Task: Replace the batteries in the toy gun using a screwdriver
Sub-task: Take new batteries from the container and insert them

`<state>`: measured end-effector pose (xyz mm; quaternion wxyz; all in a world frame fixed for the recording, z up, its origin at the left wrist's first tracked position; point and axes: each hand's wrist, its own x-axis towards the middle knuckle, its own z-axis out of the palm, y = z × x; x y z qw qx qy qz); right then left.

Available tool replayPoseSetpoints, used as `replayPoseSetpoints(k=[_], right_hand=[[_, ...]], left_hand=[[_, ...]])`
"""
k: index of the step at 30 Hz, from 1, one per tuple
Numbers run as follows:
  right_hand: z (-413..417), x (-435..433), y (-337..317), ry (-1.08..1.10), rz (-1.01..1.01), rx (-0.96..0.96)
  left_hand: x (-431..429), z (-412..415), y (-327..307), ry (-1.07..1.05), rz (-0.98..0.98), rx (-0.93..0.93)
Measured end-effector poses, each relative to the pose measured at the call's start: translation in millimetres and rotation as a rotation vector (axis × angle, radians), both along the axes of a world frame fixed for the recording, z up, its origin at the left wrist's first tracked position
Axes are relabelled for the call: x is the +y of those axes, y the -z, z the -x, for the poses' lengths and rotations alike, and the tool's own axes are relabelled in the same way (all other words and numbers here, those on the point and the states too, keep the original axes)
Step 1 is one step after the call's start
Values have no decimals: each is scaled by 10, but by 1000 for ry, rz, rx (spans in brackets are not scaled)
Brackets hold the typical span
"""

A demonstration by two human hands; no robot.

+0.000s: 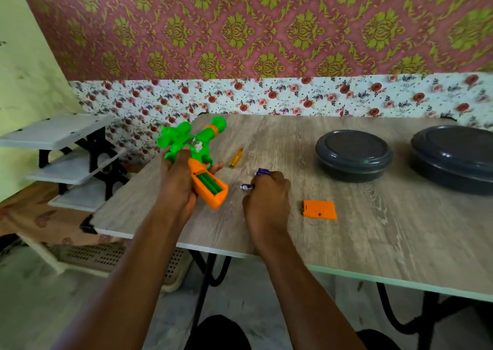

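My left hand [177,186] grips a green and orange toy gun [196,146] above the table's left part, its orange handle turned up with the battery compartment [210,185] uncovered and green inside. My right hand [266,200] rests on the table just right of the gun, its fingers curled round batteries [248,187] with blue-purple ends poking out. The orange battery cover [319,209] lies flat to the right of that hand. A small yellow screwdriver [236,158] lies on the table behind the hands.
Two dark grey lidded round containers [353,154] [453,157] stand at the back right of the wood-grain table [373,237]. A white shelf rack [61,146] stands to the left of the table. The table's front edge runs below my wrists.
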<state>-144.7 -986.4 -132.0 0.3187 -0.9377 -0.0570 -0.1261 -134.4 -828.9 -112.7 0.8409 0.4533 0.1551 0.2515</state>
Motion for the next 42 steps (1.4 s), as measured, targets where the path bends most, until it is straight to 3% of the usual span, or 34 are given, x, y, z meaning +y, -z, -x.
replayPoseSetpoints(k=[7,12,19,29,33,38,42], right_hand=[[-96,-39,25,80,-13,-9],[-131,-36,-1,103,-32,-16],[-151,-52,-15,112,-59,15],[-43,-18,-1,89,-101,-74],[63,-170,-114,31,-107,-198],[-112,-788,-357,53,-93,-358],[-522,-1402,-395,57,72,-317]], left_hand=[[-69,5,176,2,81,73],[-45,24,131,15,-17,235],[168,156,108,-20,-392,509],[132,342,0,-209,-1020,663],[58,314,-58,-322,-1191,538],[-448,76,-127,-163,-1137,203],[-991,-165,-151,-51,-1244,31]])
